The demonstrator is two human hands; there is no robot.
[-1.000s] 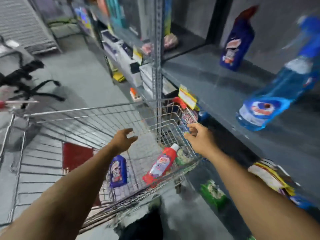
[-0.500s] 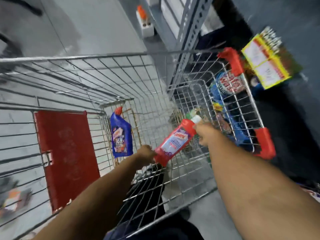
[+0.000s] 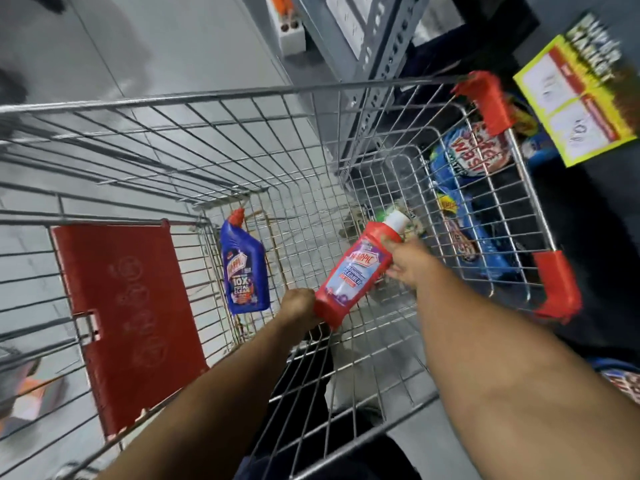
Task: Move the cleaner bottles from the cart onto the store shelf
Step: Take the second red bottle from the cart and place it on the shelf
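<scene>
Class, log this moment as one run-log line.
stage: pickup | left hand: on red bottle base | right hand: gripping its neck | blue bottle: lying in cart

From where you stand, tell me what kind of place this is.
Most likely a shop aisle: a wire shopping cart beside metal shelf racking, with a yellow price tag hanging off a shelf.
</scene>
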